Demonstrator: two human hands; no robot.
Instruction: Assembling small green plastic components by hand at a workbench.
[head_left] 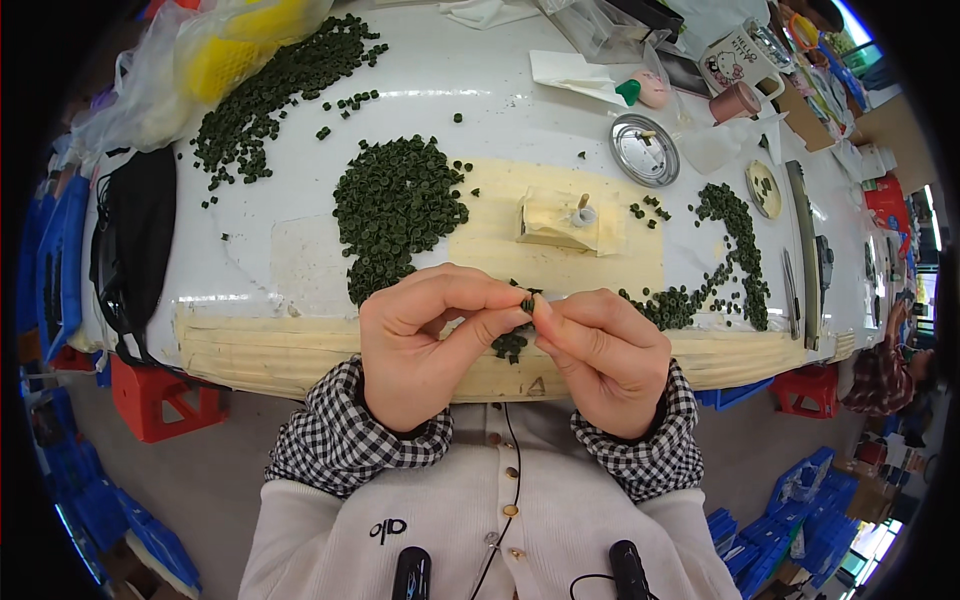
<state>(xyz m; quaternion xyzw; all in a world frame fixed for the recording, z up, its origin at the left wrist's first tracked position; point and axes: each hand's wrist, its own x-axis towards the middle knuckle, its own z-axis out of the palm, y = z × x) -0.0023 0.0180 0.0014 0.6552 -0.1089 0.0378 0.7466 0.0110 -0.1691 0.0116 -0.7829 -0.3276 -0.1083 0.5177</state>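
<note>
Meeting fingertip to fingertip, left hand [420,340] and right hand [600,355], fingers pinched together on one small green ring [527,302].

A clear plastic bag [215,50] with yellow contents lies far up-left of the fingers; another clear bag [600,25] lies far above them.

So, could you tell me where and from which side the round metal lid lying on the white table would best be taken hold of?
Probably by its raised rim. The round metal lid lies flat with its hollow side up on the white table, so fingers coming from above could pinch the edge. Its near side looks free; cups and a clear bag crowd the far and right sides. Both hands are busy with a small green ring.
</note>
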